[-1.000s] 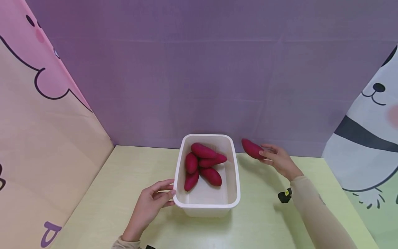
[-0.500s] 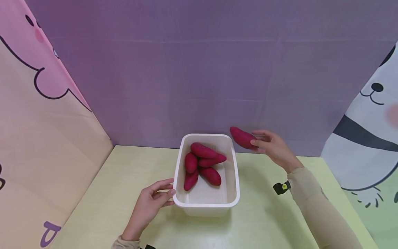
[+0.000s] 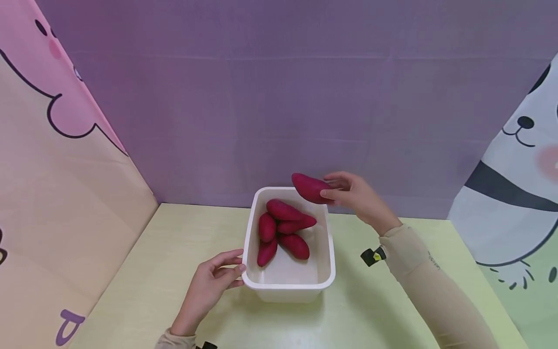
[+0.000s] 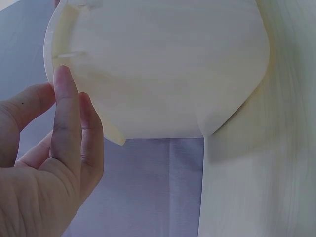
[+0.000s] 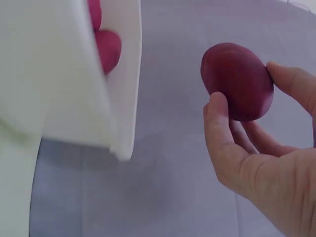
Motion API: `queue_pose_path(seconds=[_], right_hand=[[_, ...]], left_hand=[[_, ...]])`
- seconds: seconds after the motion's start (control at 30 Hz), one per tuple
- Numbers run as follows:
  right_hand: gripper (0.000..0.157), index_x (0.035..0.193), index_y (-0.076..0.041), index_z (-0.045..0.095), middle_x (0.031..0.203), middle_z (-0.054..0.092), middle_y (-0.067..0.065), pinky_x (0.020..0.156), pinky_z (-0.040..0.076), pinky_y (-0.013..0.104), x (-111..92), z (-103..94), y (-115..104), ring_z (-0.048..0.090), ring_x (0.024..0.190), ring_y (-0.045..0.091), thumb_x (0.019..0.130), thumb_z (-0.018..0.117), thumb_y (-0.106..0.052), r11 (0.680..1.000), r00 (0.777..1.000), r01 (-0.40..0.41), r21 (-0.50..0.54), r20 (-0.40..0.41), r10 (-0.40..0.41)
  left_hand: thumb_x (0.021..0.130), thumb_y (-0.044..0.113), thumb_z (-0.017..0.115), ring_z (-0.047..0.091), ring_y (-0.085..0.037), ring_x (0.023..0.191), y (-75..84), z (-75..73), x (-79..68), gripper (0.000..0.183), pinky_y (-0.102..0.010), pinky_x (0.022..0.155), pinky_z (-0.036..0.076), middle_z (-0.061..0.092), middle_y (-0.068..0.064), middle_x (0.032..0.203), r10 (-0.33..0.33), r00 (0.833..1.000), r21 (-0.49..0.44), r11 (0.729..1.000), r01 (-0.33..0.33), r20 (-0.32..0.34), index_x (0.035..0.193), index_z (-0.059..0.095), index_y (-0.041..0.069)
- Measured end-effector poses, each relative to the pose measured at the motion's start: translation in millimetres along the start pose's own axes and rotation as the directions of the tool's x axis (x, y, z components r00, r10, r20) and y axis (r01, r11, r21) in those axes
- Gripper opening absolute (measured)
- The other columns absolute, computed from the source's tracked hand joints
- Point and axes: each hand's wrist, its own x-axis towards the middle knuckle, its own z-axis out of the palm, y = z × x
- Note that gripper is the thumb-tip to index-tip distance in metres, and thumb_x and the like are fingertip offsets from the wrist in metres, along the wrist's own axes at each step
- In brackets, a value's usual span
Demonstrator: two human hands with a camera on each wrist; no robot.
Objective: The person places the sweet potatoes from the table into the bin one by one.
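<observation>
My right hand point(image 3: 359, 198) holds a purple-red sweet potato point(image 3: 308, 188) by one end, between thumb and fingers. It hangs in the air at the far right corner of the white plastic bin point(image 3: 287, 287); the right wrist view shows the gripped sweet potato point(image 5: 237, 81) apart from the bin wall. Several more sweet potatoes point(image 3: 284, 210) lie in a heap inside the bin, toward its back and left. On the near left side, my left hand point(image 3: 213, 283) pinches the bin's rim, its thumb on the edge and fingers point(image 4: 66, 113) under the lip.
The bin stands on a pale yellow table point(image 3: 174, 247). Behind it rises a purple-grey cloth wall point(image 3: 279, 106). Printed panels stand at the left point(image 3: 65, 194) and right point(image 3: 514, 194) sides. A black strap point(image 3: 372, 256) hangs from the right wrist.
My right hand has lifted the sweet potato and carried it left, from beside the bin to over its far right rim. The left hand and the bin have stayed in place.
</observation>
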Motion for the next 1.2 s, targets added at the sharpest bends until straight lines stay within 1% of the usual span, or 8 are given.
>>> queue_pose_path(seconds=[0.23, 0.47, 0.57, 0.8, 0.9, 1.0, 1.13, 1.2], right_hand=[[0.054, 0.137, 0.0, 0.051, 0.128, 0.057, 0.018, 0.087, 0.061, 0.039, 11.8, 35.9, -10.2, 0.061, 0.111, 0.033, 0.09, 0.076, -0.013, 1.0, 1.0, -0.007, -0.004, 0.019, 0.007], [0.046, 0.129, -0.002, 0.055, 0.123, 0.06, 0.016, 0.09, 0.06, 0.043, 26.9, 75.2, -2.0, 0.062, 0.107, 0.03, 0.089, 0.076, -0.012, 0.997, 0.998, -0.067, -0.026, 0.017, 0.067], [0.045, 0.128, -0.002, 0.057, 0.122, 0.061, 0.016, 0.088, 0.061, 0.04, 30.4, 85.6, 2.9, 0.062, 0.108, 0.029, 0.089, 0.076, -0.013, 0.996, 0.997, -0.076, -0.046, 0.017, 0.076], [0.045, 0.128, 0.0, 0.057, 0.121, 0.062, 0.017, 0.088, 0.061, 0.042, 32.2, 97.7, 4.0, 0.062, 0.108, 0.03, 0.089, 0.076, -0.013, 0.994, 0.998, -0.063, -0.088, 0.019, 0.065], [0.047, 0.129, 0.003, 0.056, 0.123, 0.062, 0.021, 0.087, 0.061, 0.04, 31.9, 99.0, 3.1, 0.062, 0.108, 0.031, 0.089, 0.076, -0.013, 0.992, 0.998, -0.051, -0.112, 0.015, 0.053], [0.049, 0.129, 0.004, 0.055, 0.124, 0.063, 0.022, 0.089, 0.06, 0.036, 31.0, 99.1, 1.7, 0.063, 0.11, 0.031, 0.089, 0.075, -0.014, 0.987, 0.999, -0.031, -0.157, 0.014, 0.033], [0.048, 0.129, 0.003, 0.056, 0.118, 0.066, 0.017, 0.089, 0.059, 0.033, 30.0, 98.4, -0.1, 0.063, 0.11, 0.029, 0.089, 0.074, -0.016, 0.981, 1.0, -0.011, -0.194, 0.015, 0.014], [0.048, 0.13, 0.003, 0.056, 0.117, 0.066, 0.015, 0.087, 0.06, 0.034, 29.8, 97.6, -1.2, 0.063, 0.109, 0.028, 0.09, 0.074, -0.017, 0.982, 1.0, -0.009, -0.189, 0.021, 0.014]], left_hand=[[0.089, 0.002, 0.075, 0.071, -0.026, 0.087, 1.1, 0.6, -0.2, 0.037, -0.038, 0.076, 0.064, 0.064, -0.022, 0.115, -0.005, 1.0, 0.003, 1.0, 0.005, -0.005, 0.125, 0.067, 0.0], [0.09, 0.002, 0.075, 0.071, -0.026, 0.087, 0.2, -0.2, -0.2, 0.037, -0.038, 0.076, 0.064, 0.064, -0.022, 0.115, 0.0, 1.0, -0.001, 1.0, 0.0, -0.003, 0.126, 0.067, 0.0], [0.089, 0.003, 0.075, 0.071, -0.026, 0.087, -0.3, -0.1, -0.3, 0.037, -0.038, 0.076, 0.064, 0.064, -0.022, 0.115, -0.002, 1.0, -0.003, 1.0, 0.002, -0.003, 0.126, 0.067, 0.0], [0.09, 0.004, 0.076, 0.071, -0.026, 0.087, -1.4, -0.2, 0.3, 0.037, -0.038, 0.076, 0.064, 0.064, -0.022, 0.115, 0.0, 1.0, -0.002, 1.0, 0.0, -0.001, 0.125, 0.068, 0.001], [0.09, 0.004, 0.075, 0.071, -0.026, 0.087, -1.7, -0.8, 0.5, 0.037, -0.038, 0.076, 0.064, 0.064, -0.022, 0.115, 0.003, 1.0, -0.006, 1.0, -0.003, -0.002, 0.125, 0.068, 0.001], [0.09, 0.004, 0.076, 0.071, -0.026, 0.087, -2.1, -1.4, 0.3, 0.037, -0.038, 0.077, 0.064, 0.064, -0.021, 0.116, 0.002, 1.0, -0.008, 1.0, -0.002, -0.001, 0.126, 0.068, 0.001], [0.089, 0.004, 0.076, 0.071, -0.025, 0.087, -3.0, -2.0, 0.3, 0.038, -0.038, 0.077, 0.064, 0.064, -0.021, 0.116, 0.006, 1.0, -0.01, 1.0, -0.006, 0.002, 0.126, 0.067, 0.001], [0.089, 0.004, 0.076, 0.071, -0.025, 0.087, -3.3, -2.2, 0.4, 0.038, -0.038, 0.077, 0.064, 0.064, -0.022, 0.116, 0.009, 1.0, -0.012, 1.0, -0.009, 0.002, 0.126, 0.067, 0.001]])
